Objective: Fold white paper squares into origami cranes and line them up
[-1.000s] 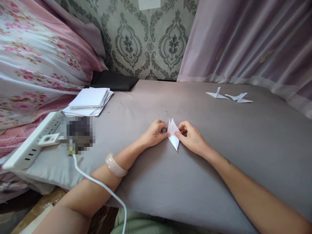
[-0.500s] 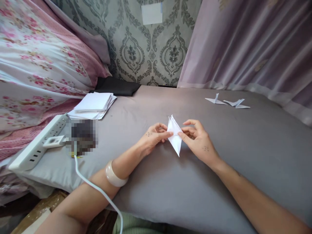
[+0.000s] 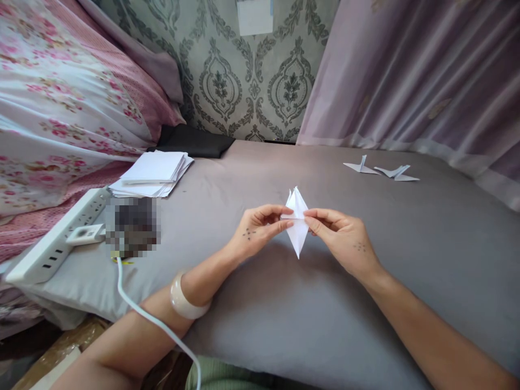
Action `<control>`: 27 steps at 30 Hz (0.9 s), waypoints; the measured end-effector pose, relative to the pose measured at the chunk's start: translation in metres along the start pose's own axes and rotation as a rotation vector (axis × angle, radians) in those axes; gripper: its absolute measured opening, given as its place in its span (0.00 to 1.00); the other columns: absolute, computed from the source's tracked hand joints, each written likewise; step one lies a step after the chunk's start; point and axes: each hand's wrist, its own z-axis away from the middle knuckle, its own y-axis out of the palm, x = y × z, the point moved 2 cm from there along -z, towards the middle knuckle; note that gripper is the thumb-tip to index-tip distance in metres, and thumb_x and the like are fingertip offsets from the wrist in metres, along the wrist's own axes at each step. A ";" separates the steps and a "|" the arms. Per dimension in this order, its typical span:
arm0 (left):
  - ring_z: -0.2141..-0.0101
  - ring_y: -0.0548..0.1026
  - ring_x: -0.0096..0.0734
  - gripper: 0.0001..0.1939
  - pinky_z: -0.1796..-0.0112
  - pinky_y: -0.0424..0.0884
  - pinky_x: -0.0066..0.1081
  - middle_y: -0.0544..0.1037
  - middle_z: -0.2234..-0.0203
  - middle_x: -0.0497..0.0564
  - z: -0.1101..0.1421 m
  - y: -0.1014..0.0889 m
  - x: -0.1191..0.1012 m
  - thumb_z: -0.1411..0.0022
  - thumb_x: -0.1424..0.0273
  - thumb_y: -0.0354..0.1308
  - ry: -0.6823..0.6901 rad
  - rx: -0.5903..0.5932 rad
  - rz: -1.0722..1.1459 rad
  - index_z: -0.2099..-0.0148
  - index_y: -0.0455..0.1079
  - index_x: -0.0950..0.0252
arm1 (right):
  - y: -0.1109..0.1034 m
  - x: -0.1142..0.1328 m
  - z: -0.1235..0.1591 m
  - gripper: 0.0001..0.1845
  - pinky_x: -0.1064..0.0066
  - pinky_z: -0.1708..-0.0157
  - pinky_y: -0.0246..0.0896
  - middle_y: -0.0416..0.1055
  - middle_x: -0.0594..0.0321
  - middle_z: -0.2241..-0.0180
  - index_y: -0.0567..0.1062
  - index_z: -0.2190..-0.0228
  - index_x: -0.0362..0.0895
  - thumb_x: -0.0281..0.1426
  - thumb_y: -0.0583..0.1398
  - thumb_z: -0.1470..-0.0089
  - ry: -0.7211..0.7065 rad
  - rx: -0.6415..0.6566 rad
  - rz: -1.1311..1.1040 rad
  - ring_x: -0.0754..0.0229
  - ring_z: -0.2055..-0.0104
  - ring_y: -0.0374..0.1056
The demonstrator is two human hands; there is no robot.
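Nearest you, green fabric (image 3: 227,374) shows at the bottom edge, below the rim of the grey cloth surface (image 3: 260,309). A white cable (image 3: 150,314) crosses in front of your left forearm, which wears a pale bangle (image 3: 182,306). Beyond that, the cloth runs smooth and broad, with light creases at its left corner. Over its middle is the folded white paper (image 3: 298,236), one point toward you and narrow tips pointing away. Your left hand (image 3: 262,228) pinches its left side between thumb and fingers; your right hand (image 3: 343,235) pinches the right side the same way.

To your left, a white power strip (image 3: 36,262) lies along the edge with a white plug (image 3: 86,234) in it, beside a pixelated object (image 3: 136,227) you can't make out. Farther back sit a stack of white paper (image 3: 154,167) and a flat black item (image 3: 195,142); far right, two folded paper figures (image 3: 361,167) rest close together. Floral fabric (image 3: 69,108) hangs left, a mauve curtain (image 3: 385,81) right, and between them stands patterned grey wallpaper (image 3: 255,70) bearing a white sheet (image 3: 255,19).
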 end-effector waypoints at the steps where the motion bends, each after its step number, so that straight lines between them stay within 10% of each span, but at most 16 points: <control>1: 0.68 0.73 0.28 0.15 0.63 0.69 0.31 0.77 0.71 0.50 0.000 -0.001 0.000 0.48 0.65 0.68 0.003 0.007 -0.009 0.59 0.76 0.66 | -0.001 0.001 0.000 0.13 0.62 0.59 0.71 0.79 0.61 0.69 0.80 0.67 0.46 0.41 0.66 0.53 0.000 -0.008 0.006 0.57 0.65 0.74; 27: 0.73 0.65 0.23 0.10 0.67 0.64 0.26 0.69 0.74 0.46 -0.001 -0.002 0.004 0.43 0.72 0.64 0.219 -0.022 -0.323 0.57 0.78 0.62 | 0.000 -0.004 0.003 0.15 0.66 0.59 0.67 0.79 0.62 0.65 0.81 0.63 0.48 0.41 0.66 0.53 -0.048 -0.050 0.176 0.59 0.64 0.73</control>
